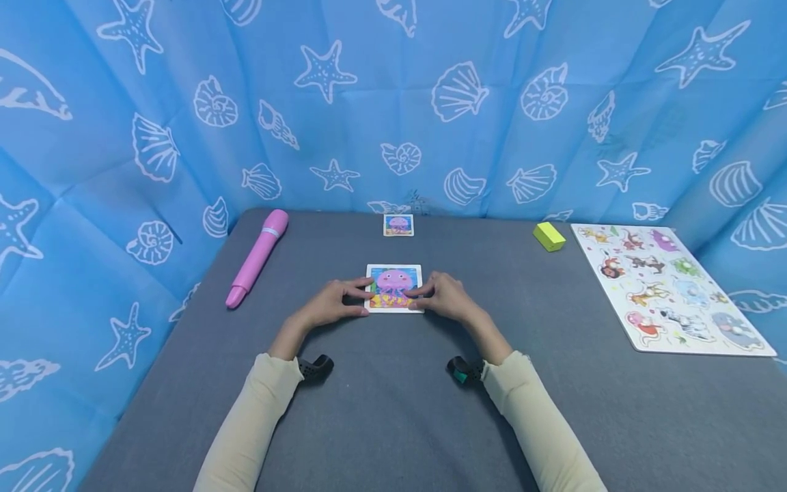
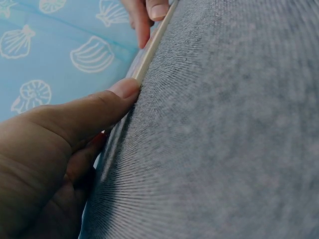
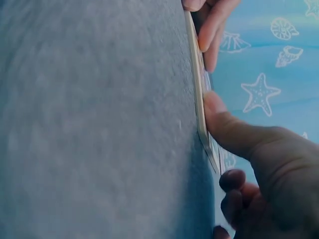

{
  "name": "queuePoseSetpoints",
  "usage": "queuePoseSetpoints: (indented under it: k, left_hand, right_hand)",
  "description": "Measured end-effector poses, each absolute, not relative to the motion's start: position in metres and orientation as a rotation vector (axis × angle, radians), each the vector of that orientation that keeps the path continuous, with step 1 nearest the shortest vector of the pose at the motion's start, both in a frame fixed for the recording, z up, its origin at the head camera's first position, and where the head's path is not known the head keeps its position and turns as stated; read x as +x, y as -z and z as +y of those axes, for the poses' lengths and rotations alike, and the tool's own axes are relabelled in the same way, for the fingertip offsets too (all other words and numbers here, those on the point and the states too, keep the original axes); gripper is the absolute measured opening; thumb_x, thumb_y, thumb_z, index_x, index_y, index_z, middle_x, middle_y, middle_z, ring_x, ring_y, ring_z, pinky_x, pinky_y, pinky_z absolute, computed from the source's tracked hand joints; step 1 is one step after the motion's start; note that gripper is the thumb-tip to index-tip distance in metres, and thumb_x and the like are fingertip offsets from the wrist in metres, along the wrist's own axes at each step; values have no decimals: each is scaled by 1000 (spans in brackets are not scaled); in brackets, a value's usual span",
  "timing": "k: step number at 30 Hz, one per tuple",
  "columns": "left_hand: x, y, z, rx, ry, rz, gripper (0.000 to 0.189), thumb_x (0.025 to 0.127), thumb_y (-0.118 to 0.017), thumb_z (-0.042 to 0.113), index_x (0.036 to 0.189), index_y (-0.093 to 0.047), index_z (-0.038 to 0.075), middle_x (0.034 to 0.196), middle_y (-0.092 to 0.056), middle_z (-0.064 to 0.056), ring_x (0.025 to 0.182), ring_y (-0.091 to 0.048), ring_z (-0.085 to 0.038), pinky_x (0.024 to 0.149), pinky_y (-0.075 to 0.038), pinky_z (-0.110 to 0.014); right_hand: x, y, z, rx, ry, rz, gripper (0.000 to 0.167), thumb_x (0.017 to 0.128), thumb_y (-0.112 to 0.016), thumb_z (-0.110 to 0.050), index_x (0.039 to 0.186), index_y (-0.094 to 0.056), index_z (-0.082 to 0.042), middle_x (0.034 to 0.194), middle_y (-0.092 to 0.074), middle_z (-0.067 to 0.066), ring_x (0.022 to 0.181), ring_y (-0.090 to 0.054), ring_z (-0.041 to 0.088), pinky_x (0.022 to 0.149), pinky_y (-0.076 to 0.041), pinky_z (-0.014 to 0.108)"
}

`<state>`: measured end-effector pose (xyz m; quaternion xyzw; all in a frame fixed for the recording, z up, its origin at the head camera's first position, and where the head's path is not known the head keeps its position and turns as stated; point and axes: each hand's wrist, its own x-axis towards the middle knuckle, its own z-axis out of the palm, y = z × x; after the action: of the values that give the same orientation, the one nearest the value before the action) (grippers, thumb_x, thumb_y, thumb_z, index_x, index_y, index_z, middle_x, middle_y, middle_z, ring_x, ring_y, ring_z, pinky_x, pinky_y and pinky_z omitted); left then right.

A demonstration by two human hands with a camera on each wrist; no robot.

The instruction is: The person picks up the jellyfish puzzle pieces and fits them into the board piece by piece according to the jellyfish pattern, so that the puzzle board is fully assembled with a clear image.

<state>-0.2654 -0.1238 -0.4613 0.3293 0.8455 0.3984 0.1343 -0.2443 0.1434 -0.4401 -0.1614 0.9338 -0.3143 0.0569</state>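
Note:
A small square jellyfish picture puzzle (image 1: 393, 280) with a white frame lies flat on the dark grey table, between both hands. My left hand (image 1: 333, 301) touches its left side with straight fingers; the thumb rests at the near left corner, on the pale board edge (image 2: 146, 64). From the right, my right hand (image 1: 447, 296) reaches over the frame. Its index fingertip touches the picture, and the right thumb (image 3: 232, 132) lies close by at the near right part. Behind the puzzle sits a smaller jellyfish card (image 1: 398, 225).
A pink microphone-shaped stick (image 1: 257, 260) lies at the left. To the right are a yellow-green block (image 1: 549, 236) and a white animal puzzle board (image 1: 670, 287). A blue curtain (image 1: 369, 102) with shells and starfish hangs behind the table (image 1: 393, 424) and along its sides.

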Motion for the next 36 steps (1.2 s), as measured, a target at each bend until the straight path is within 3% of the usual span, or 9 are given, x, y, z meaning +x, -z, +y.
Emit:
queuePoseSetpoints:
  k: [8,14,18,21,24,27,30,36]
  left_hand:
    - [-266,462,-126,943,-1151,2468,38,82,-69,21,119,-63,13,143,-42,-3,137,-31,-24,109,-27,-49]
    - [-268,458,-124,950,-1091,2502,37,82,-69,21,118,-64,13,142,-44,-4,136,-33,-24,109,-28,-49]
    - [-274,445,-115,995,-950,2560,35,84,-67,24,115,-65,9,138,-48,-10,132,-39,-28,107,-31,-48]
    - [-280,431,-103,949,-834,2637,47,87,-63,30,126,-56,6,144,-39,-14,134,-33,-32,107,-28,-52]
    - [-287,425,-91,790,-628,2810,67,90,-53,45,144,-32,11,153,-19,-11,141,-14,-33,110,-16,-59]
    - [-292,425,-78,609,-375,2961,79,89,-41,61,149,-12,19,156,-6,-6,143,-1,-30,110,-6,-62]
    - [-293,430,-69,533,-252,2999,82,87,-34,67,149,-8,21,156,-6,-5,144,-1,-28,111,-4,-59]
    - [-292,440,-66,512,-276,2977,81,87,-34,67,149,-10,21,156,-8,-5,144,-2,-27,111,-2,-58]
  right_hand:
    - [-247,442,137,-295,997,2801,23,73,-77,-28,96,-74,-21,76,-52,1,67,-39,15,75,-24,37]
    - [-250,444,141,-332,1133,2770,20,75,-75,-21,93,-75,-13,77,-51,5,67,-37,16,67,-24,31]
    - [-255,440,153,-356,1160,2845,29,80,-71,-22,104,-71,-7,87,-54,12,77,-46,21,68,-36,33]
    - [-258,433,168,-309,948,3030,42,85,-64,-33,119,-63,-8,104,-58,19,97,-52,33,82,-40,49]
    - [-258,426,184,-235,613,3127,60,87,-56,-47,136,-46,-13,130,-47,21,125,-36,44,96,-22,69]
    - [-257,423,197,-187,428,3080,73,88,-48,-56,146,-26,-17,148,-23,22,137,-4,50,95,-4,78]
    - [-252,428,207,-149,390,2994,77,89,-40,-61,149,-15,-18,153,-4,22,135,13,52,92,1,79]
    - [-245,440,212,-85,391,2918,79,89,-33,-64,149,-11,-17,153,2,24,133,15,53,91,0,80]
